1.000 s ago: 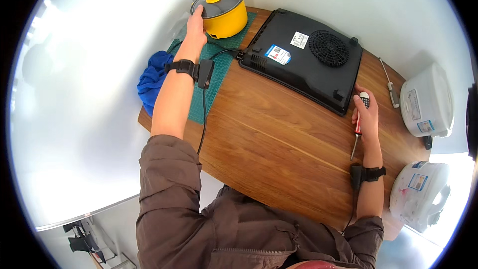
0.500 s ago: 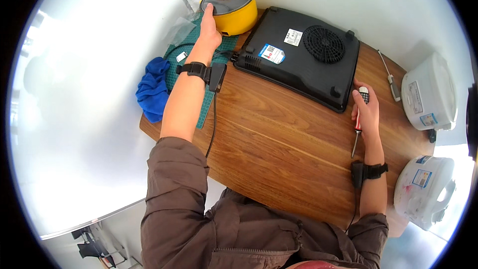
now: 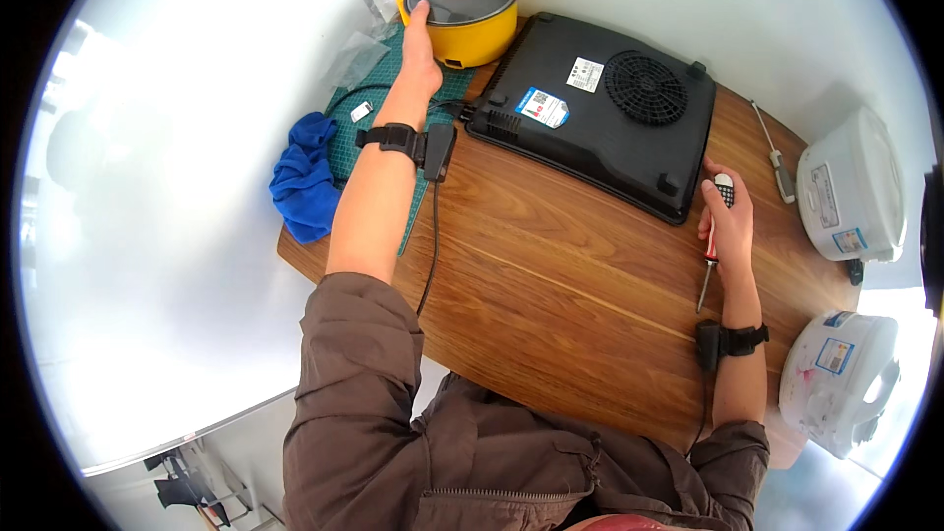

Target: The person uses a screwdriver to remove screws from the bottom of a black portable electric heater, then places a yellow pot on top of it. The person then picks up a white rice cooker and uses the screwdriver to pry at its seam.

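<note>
My left hand reaches to the far left, its flat side against a yellow pot with a glass lid and yellow knob. Part of its fingers is hidden, but what shows is stretched out, not wrapped round the pot. My right hand is closed around a screwdriver with a red, white and black handle, its metal shaft pointing toward me. The fingertips of that hand are close to the right edge of a black induction cooker. The cooker lies upside down, with its round fan grille and labels facing up.
A green cutting mat carries a small white item and clear plastic wrap. Beside it lies a blue cloth. On the right are a grey-handled screwdriver and two white appliances. Walls border the wooden table.
The yellow pot has shifted slightly right and away from me, with my left hand moving along against it. My right hand still grips the screwdriver in nearly the same place.
</note>
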{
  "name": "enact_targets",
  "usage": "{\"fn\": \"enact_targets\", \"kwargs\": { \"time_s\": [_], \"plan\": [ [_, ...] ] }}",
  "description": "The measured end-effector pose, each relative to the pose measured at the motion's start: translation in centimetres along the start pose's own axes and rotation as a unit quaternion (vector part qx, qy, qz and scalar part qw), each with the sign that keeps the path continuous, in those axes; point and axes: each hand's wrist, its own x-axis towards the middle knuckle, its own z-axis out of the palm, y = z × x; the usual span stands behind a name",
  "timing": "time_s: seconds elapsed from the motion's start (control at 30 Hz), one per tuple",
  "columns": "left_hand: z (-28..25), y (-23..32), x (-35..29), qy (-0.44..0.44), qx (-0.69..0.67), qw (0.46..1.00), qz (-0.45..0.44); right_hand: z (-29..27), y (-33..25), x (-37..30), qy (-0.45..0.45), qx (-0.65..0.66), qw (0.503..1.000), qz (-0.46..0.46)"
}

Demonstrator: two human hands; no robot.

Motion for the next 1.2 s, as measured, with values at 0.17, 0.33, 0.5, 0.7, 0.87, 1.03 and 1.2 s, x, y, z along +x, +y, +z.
{"fn": "enact_targets", "kwargs": {
  "time_s": [0.17, 0.33, 0.5, 0.7, 0.87, 1.03, 1.2],
  "plan": [
    [1.8, 0.3, 0.0, 0.037, 0.045, 0.998, -0.035, -0.1, 0.2, 0.2, -0.003, -0.022, 1.000, -0.008],
    [2.1, 1.7, -1.3, 0.020, 0.049, 0.998, -0.038, -0.2, 0.1, 0.2, -0.009, 0.001, 1.000, -0.018],
    [2.8, 3.0, -2.8, 0.033, -0.079, 0.994, -0.071, -0.3, 0.0, 0.3, -0.009, -0.013, 1.000, 0.006],
    [6.0, 6.5, -7.3, -0.086, -0.112, 0.983, -0.118, -0.6, -0.2, 0.1, -0.009, -0.008, 1.000, 0.015],
    [11.0, 4.9, -11.6, -0.123, -0.063, 0.982, -0.128, -0.8, -0.2, -0.1, -0.017, -0.010, 1.000, 0.017],
    [14.2, 3.2, -12.3, -0.166, -0.028, 0.974, -0.149, -1.0, -0.4, 0.0, -0.034, 0.004, 0.999, 0.015],
    [14.7, 3.0, -12.1, -0.175, -0.018, 0.963, -0.205, -1.0, -0.3, -0.1, -0.034, 0.016, 0.999, 0.024]
  ]
}}
